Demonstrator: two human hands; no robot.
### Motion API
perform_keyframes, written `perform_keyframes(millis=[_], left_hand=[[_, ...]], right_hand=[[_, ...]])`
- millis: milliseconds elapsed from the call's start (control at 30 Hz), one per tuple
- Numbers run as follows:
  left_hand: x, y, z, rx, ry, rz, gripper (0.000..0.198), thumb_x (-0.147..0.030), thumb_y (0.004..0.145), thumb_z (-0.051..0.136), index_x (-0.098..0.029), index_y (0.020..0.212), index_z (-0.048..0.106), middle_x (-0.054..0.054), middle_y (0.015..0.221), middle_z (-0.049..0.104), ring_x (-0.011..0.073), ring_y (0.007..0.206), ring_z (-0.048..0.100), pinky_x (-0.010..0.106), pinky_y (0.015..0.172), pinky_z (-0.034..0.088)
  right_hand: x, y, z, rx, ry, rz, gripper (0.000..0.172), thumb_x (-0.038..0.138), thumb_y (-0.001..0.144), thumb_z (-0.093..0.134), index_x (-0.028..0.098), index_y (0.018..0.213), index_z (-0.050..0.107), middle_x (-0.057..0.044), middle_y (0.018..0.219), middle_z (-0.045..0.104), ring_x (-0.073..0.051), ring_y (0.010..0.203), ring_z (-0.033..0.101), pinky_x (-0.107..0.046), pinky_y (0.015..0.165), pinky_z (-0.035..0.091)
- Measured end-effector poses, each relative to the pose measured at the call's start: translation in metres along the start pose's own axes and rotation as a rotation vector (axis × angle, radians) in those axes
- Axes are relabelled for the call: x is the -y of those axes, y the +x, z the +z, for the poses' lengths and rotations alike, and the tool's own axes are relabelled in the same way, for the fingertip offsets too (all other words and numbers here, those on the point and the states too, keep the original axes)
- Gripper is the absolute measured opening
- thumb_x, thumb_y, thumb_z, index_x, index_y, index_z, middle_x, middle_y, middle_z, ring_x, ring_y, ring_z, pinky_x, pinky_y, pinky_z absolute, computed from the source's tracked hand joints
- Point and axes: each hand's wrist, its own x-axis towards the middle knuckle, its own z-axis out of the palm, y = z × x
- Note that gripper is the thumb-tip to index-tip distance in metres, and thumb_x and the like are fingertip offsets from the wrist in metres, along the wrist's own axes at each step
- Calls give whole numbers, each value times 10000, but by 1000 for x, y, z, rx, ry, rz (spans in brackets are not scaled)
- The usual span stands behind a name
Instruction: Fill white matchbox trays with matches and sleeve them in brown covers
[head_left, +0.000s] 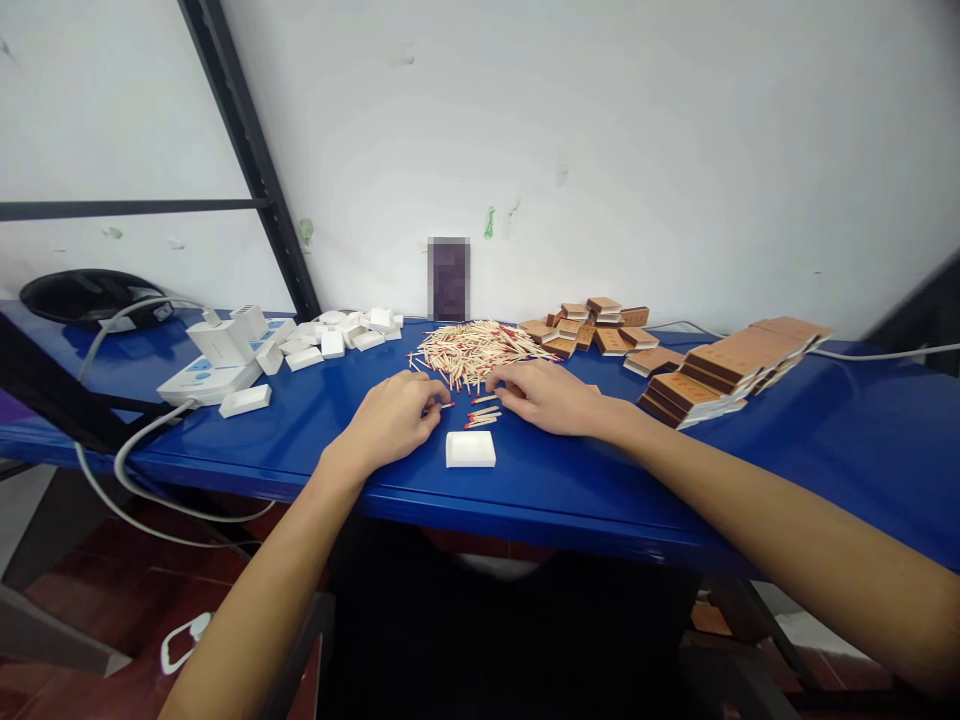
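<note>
My left hand (394, 418) is closed in a pinch, and a match (448, 405) with a red head pokes out from its fingertips. Opposite it, my right hand (551, 397) has thumb and forefinger bent together at the end of another match (484, 399). Between the hands, several loose matches (482, 417) lie side by side on the blue shelf, red heads to the left. Just in front of them sits a white open matchbox tray (471, 450). Behind both hands spreads a large heap of matches (484, 352).
White matchbox trays (334, 343) are piled at the back left, beside a power strip (210, 378) with plugged-in adapters. Brown matchbox sleeves (596, 325) lie at the back right, with stacked ones (731, 365) further right. A dark post (255, 160) rises at left. The shelf's front edge (525, 525) is near me.
</note>
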Motion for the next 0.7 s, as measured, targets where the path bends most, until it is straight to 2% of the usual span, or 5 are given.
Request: perform_keyframes(millis=[267,500,700], left_hand=[[-1,1,-1,6,-54,4,201,-206,902,522,-212,1026,679,18,792,677,216,804,613,319,711,433],[-3,1,-1,-25,-130,57,225,-157,902,487,-196,1008,682,35,874,699,207,837,627,314,750,454],[-4,0,-1,-18,-188,101,285,-103,909,428,-188,1017,678,39,969,711,206,924,624,332,834,474]], right_hand=[[-6,2,5,11,-20,-3,124,235,929,520,198,939,639,-16,761,620,-141,662,506,-269,611,278],[-7,3,7,-15,-15,43,113,260,921,542,193,890,626,-15,762,615,-132,645,484,-265,608,283],[-7,1,4,-84,-97,100,155,335,884,576,196,898,645,-39,816,634,-166,714,518,-281,637,309]])
